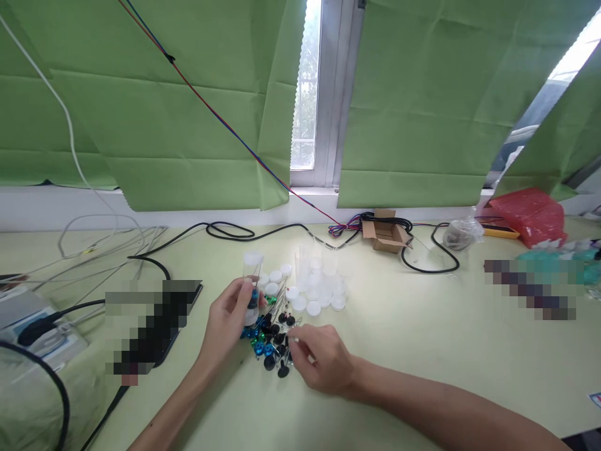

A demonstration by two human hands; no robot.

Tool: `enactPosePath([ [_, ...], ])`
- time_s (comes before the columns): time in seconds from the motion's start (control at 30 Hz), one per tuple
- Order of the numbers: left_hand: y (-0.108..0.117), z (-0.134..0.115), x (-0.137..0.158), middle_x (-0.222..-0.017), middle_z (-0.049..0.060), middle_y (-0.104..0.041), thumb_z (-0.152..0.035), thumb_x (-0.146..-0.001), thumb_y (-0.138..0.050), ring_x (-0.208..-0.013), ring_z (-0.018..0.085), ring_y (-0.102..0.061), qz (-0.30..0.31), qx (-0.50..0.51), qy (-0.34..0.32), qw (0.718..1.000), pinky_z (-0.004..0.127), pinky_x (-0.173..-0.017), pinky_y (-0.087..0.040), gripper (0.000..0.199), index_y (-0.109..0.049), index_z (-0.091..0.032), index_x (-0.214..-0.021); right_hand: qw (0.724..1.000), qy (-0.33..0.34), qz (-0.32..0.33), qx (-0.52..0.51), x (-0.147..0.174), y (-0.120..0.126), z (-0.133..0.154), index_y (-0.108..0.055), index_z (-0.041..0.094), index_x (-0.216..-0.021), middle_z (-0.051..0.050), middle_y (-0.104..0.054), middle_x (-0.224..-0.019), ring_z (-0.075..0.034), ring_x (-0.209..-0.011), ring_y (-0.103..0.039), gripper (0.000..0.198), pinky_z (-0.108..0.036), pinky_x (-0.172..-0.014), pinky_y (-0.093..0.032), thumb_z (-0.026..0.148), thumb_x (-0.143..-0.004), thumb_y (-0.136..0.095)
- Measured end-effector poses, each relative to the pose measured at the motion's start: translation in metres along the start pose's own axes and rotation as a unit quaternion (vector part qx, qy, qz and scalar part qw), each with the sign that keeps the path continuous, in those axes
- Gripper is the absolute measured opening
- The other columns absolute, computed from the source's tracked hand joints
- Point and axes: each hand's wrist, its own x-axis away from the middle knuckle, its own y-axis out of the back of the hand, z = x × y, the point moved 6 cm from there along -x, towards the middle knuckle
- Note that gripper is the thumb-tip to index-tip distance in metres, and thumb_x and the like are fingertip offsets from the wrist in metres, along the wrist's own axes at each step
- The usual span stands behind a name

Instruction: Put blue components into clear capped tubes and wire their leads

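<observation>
My left hand (pixel 229 308) is wrapped around a clear plastic tube (pixel 252 268), held upright with a white cap-like end at the top. Inside it show a dark blue piece and thin metal pins. Right below the tube lies a heap of small parts (pixel 268 349) with black, blue and green round heads and thin metal stems. At the heap's right edge, my right hand (pixel 323 358) has thumb and fingers pinched together; whatever is between them is too small to name. Behind the heap are several white round caps (pixel 313 307) and a cluster of clear tubes (pixel 304 269).
A small open cardboard box (pixel 387 237) and a black cable (pixel 277 229) lie along the back. To the left are a dark flat device (pixel 181 313), partly blurred, and a power strip (pixel 44 332). A red plastic bag (pixel 528 213) sits at the back right.
</observation>
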Motion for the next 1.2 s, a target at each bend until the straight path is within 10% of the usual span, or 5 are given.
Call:
enactPosePath([
  [0.23, 0.005, -0.01, -0.035, -0.087, 0.007, -0.076, -0.055, -0.077, -0.072, -0.088, 0.024, -0.07, -0.049, -0.079, 0.003, 0.996, 0.03, -0.075, -0.051, 0.039, -0.064, -0.022, -0.095, 0.995, 0.068, 0.044, 0.052, 0.003, -0.011, 0.005, -0.061, 0.014, -0.092, 0.001, -0.058, -0.061, -0.011, -0.047, -0.046, 0.013, -0.025, -0.046, -0.033, 0.013, -0.091, -0.047],
  [0.57, -0.051, 0.009, -0.121, -0.085, 0.01, -0.077, -0.055, -0.077, -0.066, -0.089, 0.027, -0.072, 0.011, -0.146, -0.03, 0.989, 0.037, -0.081, -0.05, 0.036, -0.056, -0.022, -0.09, 0.992, 0.072, 0.063, 0.087, 0.001, -0.015, 0.0, -0.061, 0.015, -0.082, 0.002, -0.056, -0.056, -0.01, -0.045, -0.045, 0.018, -0.024, -0.042, -0.032, 0.015, -0.088, -0.045],
  [1.2, -0.069, 0.025, -0.117, -0.085, 0.006, -0.076, -0.051, -0.074, -0.069, -0.082, 0.025, -0.07, 0.097, -0.206, -0.019, 0.974, 0.029, -0.064, -0.05, 0.031, -0.06, -0.024, -0.086, 0.991, 0.047, 0.094, 0.084, 0.001, -0.021, -0.006, -0.06, 0.016, -0.086, 0.001, -0.061, -0.059, -0.011, -0.046, -0.053, 0.018, -0.024, -0.044, -0.032, 0.015, -0.09, -0.043],
])
